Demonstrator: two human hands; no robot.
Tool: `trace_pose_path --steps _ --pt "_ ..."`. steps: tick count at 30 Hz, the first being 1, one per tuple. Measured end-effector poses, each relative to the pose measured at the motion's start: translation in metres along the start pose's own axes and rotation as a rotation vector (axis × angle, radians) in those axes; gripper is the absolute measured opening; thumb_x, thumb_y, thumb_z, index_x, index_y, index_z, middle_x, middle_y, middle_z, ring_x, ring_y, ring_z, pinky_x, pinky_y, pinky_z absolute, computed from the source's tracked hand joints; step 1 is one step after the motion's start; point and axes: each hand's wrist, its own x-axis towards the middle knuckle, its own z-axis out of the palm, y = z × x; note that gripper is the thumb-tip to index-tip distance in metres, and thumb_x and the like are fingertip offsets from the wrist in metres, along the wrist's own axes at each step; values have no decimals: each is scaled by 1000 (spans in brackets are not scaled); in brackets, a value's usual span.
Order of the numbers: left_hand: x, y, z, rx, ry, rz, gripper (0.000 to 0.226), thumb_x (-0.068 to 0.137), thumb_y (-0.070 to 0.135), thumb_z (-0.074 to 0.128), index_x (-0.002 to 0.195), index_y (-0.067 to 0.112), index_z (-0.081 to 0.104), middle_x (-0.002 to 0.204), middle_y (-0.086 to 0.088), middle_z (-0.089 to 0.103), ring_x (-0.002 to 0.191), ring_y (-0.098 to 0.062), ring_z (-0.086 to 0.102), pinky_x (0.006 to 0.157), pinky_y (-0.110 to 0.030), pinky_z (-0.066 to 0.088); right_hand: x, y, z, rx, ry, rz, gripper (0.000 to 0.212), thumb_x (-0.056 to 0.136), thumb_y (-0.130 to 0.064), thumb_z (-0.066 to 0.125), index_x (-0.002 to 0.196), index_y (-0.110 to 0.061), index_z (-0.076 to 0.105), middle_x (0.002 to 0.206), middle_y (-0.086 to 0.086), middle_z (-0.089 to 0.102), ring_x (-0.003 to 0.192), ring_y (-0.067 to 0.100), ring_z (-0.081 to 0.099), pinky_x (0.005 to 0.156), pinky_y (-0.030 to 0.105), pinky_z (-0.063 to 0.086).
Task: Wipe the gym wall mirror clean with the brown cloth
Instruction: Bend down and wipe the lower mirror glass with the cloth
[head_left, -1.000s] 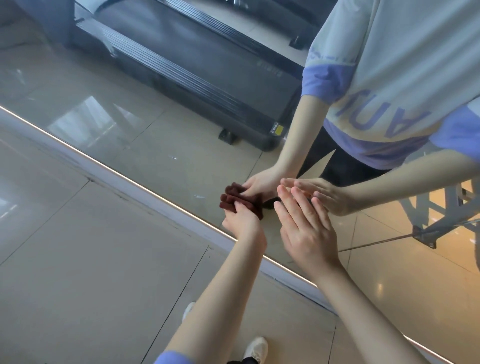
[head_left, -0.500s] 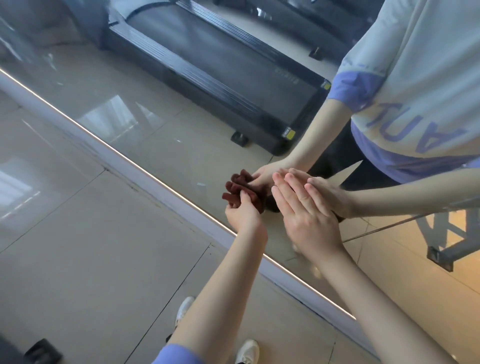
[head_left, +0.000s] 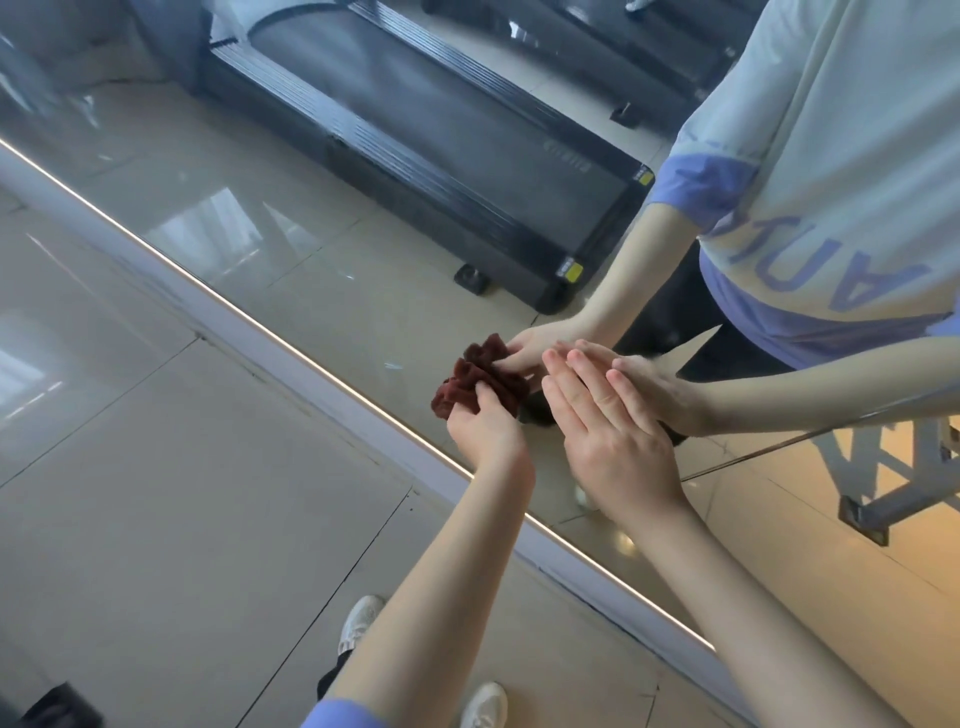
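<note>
Grip L: left grip (head_left: 485, 426) holds brown cloth (head_left: 470, 382) bunched in curled fingers, wad pressed to the glass.
Grip R: right grip (head_left: 613, 441) holds nothing; fingers straight and together, flat at the glass just beside the cloth. Touching or hovering, can't tell.
Cloth pos: low on mirror (head_left: 311, 244), near its bottom edge strip (head_left: 291, 338).
Done: can't judge; a few small marks show on glass left of cloth.
Left: prob. most of the pane, incl. area w/ treadmill reflection (head_left: 441, 166) & above. Wiping looks early-to-mid at best.
</note>
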Motion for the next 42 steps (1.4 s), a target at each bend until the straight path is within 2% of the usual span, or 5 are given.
trace_pose_path --steps 5,10,20,31,42 --pt "23 1 12 -16 30 -13 42 105 24 47 144 7 46 143 -10 50 131 -27 51 98 -27 42 2 -3 -1 -3 13 9 47 102 -6 28 145 -8 46 155 7 35 143 21 30 120 38 15" --pt "49 15 8 -54 153 -92 42 105 25 49 144 8 49 137 -13 58 126 -30 57 103 -32 43 2 -7 -2 21 -2 43 48 99 -8 34 145 -8 47 156 6 34 144 21 29 121 38 14" --pt "77 -4 8 -42 111 109 40 106 18 44 144 8 45 142 -7 53 130 -23 52 112 -32 38 15 -26 15 86 23 18 47 90 -11 57 137 -8 57 151 7 42 142 21 33 122 38 10" --pt "105 -27 -8 43 26 251 38 105 26 45 139 8 52 142 -7 51 127 -22 54 114 -44 40 20 -29 29 81 101 -30 39 95 -12 51 132 -8 61 147 8 47 141 22 34 120 38 15" --pt "153 -22 -16 52 97 249 36 105 25 45 136 7 52 132 -4 57 119 -18 57 109 -29 39 30 -57 54 136 116 -6 36 97 -10 49 130 -7 63 147 9 48 140 22 35 121 39 14"
